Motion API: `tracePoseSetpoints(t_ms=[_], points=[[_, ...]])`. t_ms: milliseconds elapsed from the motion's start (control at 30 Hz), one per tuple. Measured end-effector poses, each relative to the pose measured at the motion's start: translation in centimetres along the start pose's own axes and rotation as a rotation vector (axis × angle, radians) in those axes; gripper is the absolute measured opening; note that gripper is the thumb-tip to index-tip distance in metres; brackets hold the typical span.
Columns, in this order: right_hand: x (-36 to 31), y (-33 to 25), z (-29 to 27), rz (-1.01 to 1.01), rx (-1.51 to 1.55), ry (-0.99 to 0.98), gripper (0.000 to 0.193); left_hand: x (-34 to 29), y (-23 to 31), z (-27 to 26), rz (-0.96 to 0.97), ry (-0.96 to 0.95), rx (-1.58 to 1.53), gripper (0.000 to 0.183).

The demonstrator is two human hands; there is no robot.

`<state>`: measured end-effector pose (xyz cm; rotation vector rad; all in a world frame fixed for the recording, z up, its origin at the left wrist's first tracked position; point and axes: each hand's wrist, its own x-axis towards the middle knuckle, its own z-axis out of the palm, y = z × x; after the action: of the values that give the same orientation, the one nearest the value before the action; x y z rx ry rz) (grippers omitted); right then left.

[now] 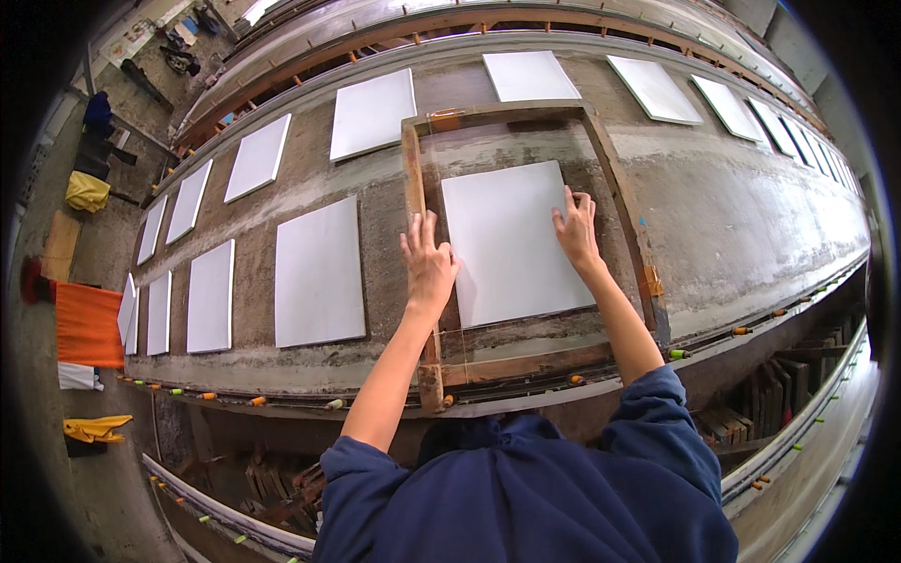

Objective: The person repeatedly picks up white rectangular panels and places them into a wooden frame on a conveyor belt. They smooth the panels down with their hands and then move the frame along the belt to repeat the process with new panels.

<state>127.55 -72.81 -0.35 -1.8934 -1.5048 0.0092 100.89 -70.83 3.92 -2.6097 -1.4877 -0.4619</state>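
A wooden frame (511,114) lies on a long, stained table (741,206), its near end by the table's front edge. Inside its outline is a white rectangular sheet or thin panel (507,244). At the panel's left side is my left hand (430,267), fingers apart, close to the frame's left bar. My right hand (577,230) is at the panel's upper right edge, its fingers partly bent and apart. Both hands look open, with nothing gripped. Whether a mesh spans the frame I cannot tell.
Several similar white panels, such as one at left (319,272) and one behind (532,75), lie in two rows. Small coloured pegs (679,355) line the table's front rail. An orange cloth (89,324) hangs at far left. Dark slats (779,385) stand below at right.
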Motion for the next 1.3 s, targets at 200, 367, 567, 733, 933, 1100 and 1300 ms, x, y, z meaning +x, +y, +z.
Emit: tracePoseSetpoints(t_ms=[200,367,567,733,933,1100,1300], points=[[-0.3,-0.7,-0.2,-0.048,-0.154,-0.011,0.048,-0.7,5.1,-0.5,0.087,-0.265,0.358,0.056],[-0.1,-0.3,0.2,-0.078,-0.133,0.0,0.048,-1.8,5.9,1.1,0.075,-0.241,0.465,0.062],[0.6,-1.2,-0.8,-0.087,-0.103,-0.013,0.048,-2.3,5.5,2.1,0.04,-0.147,0.348,0.06],[0.6,-0.9,-0.6,-0.024,-0.042,-0.046,0.049,-2.0,5.7,1.9,0.03,-0.256,0.38,0.061],[0.5,-1.1,-0.2,-0.059,-0.063,-0.032,0.048,-2.0,5.5,2.0,0.039,-0.208,0.401,0.06],[-0.1,-0.2,0.4,-0.056,-0.095,-0.014,0.046,-2.0,5.4,2.3,0.05,-0.198,0.376,0.061],[0.1,-0.9,0.4,-0.172,-0.235,0.07,0.045,-1.6,5.3,1.6,0.024,-0.154,0.094,0.075]])
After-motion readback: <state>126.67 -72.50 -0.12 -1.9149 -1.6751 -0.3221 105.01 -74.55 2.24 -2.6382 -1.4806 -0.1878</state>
